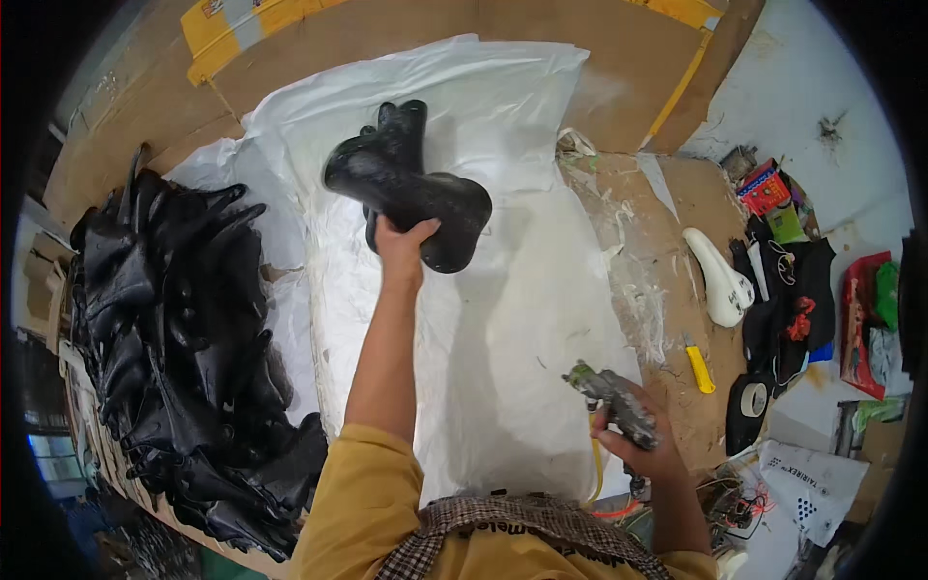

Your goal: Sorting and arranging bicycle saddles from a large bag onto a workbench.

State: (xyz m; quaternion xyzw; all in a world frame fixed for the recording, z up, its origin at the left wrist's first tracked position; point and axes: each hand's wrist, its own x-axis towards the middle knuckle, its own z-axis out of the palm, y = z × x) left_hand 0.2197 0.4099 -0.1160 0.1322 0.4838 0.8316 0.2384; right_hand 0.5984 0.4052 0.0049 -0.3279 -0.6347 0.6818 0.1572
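Black saddle gripped by left hand; right hand clasps staple gun; saddle pile alongside.

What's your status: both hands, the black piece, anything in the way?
Left hand grips black saddle cover, raised over white sheet. Right hand holds staple gun. Pile of black covers at left; nothing blocking.

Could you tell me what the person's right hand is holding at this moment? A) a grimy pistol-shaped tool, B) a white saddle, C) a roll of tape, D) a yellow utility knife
A: the right hand grips a grimy pistol-shaped tool over the white sheet, while the yellow utility knife and the white saddle lie untouched on the bench.
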